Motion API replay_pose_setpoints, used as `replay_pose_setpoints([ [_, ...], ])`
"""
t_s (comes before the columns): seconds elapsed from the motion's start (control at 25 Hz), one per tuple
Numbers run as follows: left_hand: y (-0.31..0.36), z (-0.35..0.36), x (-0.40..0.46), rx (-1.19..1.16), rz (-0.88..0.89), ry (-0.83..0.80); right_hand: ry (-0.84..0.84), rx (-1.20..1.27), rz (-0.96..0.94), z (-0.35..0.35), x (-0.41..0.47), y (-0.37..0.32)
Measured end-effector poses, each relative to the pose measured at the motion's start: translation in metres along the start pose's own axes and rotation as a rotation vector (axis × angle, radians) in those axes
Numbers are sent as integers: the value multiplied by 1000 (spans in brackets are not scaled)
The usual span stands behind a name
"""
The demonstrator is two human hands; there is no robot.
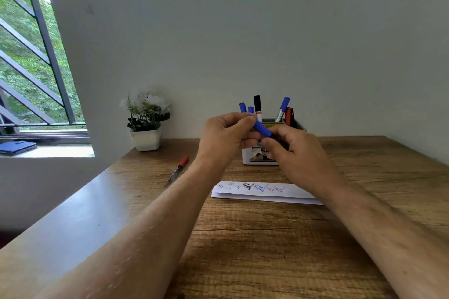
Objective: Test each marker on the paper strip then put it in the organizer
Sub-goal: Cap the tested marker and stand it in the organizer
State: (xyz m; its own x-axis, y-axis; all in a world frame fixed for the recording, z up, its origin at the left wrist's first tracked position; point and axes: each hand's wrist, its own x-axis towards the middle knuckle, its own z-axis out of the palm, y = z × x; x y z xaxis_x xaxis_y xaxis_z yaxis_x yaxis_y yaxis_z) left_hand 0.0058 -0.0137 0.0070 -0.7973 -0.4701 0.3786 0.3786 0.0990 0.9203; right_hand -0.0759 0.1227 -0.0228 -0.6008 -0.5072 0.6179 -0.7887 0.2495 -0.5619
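Both hands (257, 138) hide, seemingly, the marker's (263, 128) barrel.

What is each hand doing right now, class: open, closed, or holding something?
Left hand: closed, its grip pinching the blue marker at its upper end.
Right hand: closed, fingers curled round the same marker's lower end.

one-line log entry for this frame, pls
left hand: holds blue marker | right hand: grips same marker | paper strip: scribbled | red pen: on table, left
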Motion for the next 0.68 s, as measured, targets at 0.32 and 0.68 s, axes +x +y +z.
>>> replay_pose_setpoints([
  [0.32,-3,1,0,-10,-4,52,14,-68,2,1,4,1],
  [0.68,-3,1,1,24,-55,51,16,-165,27,-8,5,-8],
])
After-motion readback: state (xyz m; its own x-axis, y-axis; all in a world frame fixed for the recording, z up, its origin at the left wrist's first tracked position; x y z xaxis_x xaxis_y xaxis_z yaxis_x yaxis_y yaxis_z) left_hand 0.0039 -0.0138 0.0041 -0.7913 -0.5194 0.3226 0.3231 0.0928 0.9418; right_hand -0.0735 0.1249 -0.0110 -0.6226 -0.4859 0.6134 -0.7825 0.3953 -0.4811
